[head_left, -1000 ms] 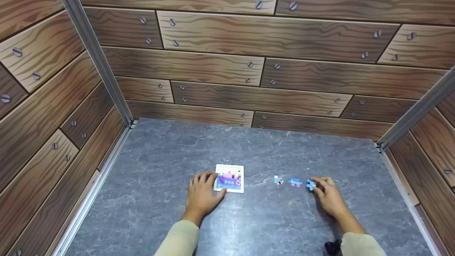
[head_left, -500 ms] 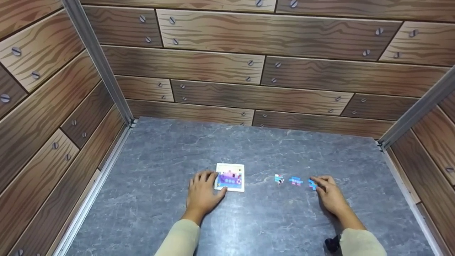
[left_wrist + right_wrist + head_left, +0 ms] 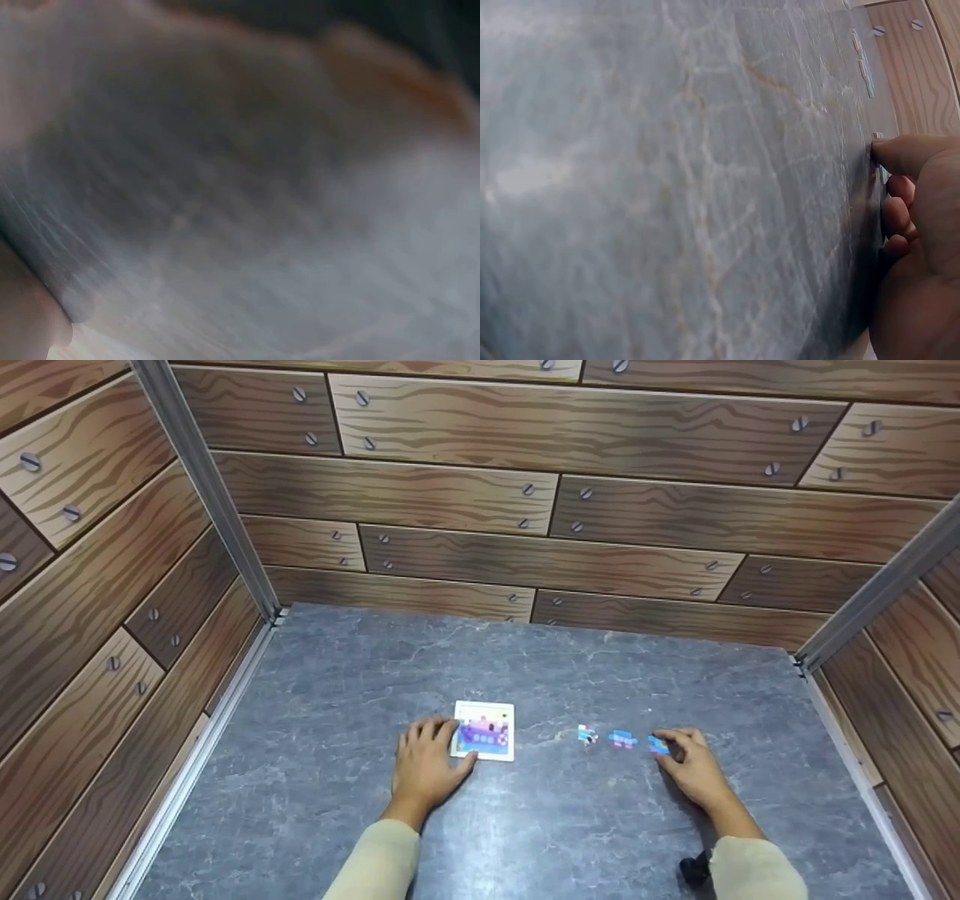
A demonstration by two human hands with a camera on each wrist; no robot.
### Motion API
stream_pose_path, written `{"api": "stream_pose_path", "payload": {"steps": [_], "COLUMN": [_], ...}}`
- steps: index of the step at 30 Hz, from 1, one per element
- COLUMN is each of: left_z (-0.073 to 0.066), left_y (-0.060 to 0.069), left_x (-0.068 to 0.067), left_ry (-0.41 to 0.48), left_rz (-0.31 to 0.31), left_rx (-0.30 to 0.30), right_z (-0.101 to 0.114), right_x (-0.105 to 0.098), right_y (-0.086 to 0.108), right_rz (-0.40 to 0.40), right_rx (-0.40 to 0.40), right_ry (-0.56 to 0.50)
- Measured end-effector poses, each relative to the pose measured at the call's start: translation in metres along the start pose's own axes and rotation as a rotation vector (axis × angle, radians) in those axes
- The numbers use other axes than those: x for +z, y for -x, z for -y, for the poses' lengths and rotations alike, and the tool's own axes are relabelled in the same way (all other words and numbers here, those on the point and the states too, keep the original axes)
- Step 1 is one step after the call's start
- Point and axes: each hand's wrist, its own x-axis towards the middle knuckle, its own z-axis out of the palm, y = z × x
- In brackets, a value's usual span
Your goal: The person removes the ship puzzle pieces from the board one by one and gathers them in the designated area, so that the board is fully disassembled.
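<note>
In the head view a small square puzzle tray (image 3: 511, 732) with a white rim lies on the grey surface, a pink and purple boat picture inside it. My left hand (image 3: 426, 761) rests at its left side, index fingertip at the left edge and thumb at the bottom edge. Over to the right, my right hand (image 3: 694, 765) pinches a blue puzzle piece (image 3: 657, 745) between thumb and fingers, at the surface. To its left lie a blue and pink puzzle piece (image 3: 622, 739) and a white, red and teal puzzle piece (image 3: 587, 735). The left wrist view is blurred.
Wood-print walls (image 3: 450, 495) enclose the grey marbled surface (image 3: 360, 660) at the back and both sides. Metal rails (image 3: 217, 495) run up the corners. A black object (image 3: 695, 870) sits by the right sleeve.
Between thumb and fingers of the right hand, the blue puzzle piece has turned. The left hand stays at the tray. The head view has shifted slightly.
</note>
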Motion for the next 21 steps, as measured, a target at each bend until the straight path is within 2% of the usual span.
{"api": "stream_pose_path", "payload": {"steps": [14, 21], "left_z": [0.0006, 0.0011], "left_y": [0.0008, 0.0008], "left_x": [0.0005, 0.0016], "left_ry": [0.009, 0.008], "left_rz": [-0.007, -0.001], "left_rx": [0.004, 0.003], "right_z": [-0.0019, -0.0029], "right_x": [-0.0006, -0.0023], "right_y": [-0.0018, -0.0005], "right_rz": [-0.032, -0.015], "right_rx": [-0.017, 0.016], "right_ry": [0.023, -0.026]}}
